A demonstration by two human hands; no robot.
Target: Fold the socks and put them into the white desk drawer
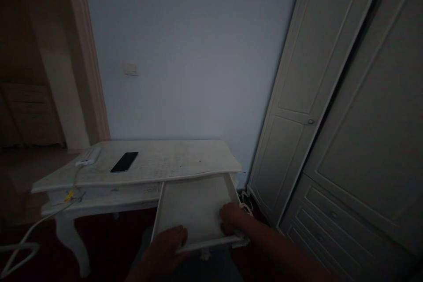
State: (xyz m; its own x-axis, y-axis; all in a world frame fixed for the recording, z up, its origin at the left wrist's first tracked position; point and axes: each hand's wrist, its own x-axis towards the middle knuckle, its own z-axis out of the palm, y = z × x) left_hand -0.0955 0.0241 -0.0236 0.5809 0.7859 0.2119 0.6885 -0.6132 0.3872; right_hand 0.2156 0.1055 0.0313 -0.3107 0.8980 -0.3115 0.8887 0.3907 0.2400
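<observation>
A white desk (pixel 185 161) stands against the wall with its right drawer (pixel 194 205) pulled out. The drawer's inside looks bare. My left hand (pixel 168 244) rests on the drawer's front edge with its fingers curled over it. My right hand (pixel 233 218) reaches into the drawer's right front corner, fingers bent down against the bottom; whether they hold anything is hidden in the dim light.
A black phone (pixel 124 161) and a white power strip (pixel 88 157) lie on the desk's left part, with a white cable (pixel 36 224) trailing down. A tall white wardrobe (pixel 346 132) stands at the right. A doorway (pixel 29 75) opens at the left.
</observation>
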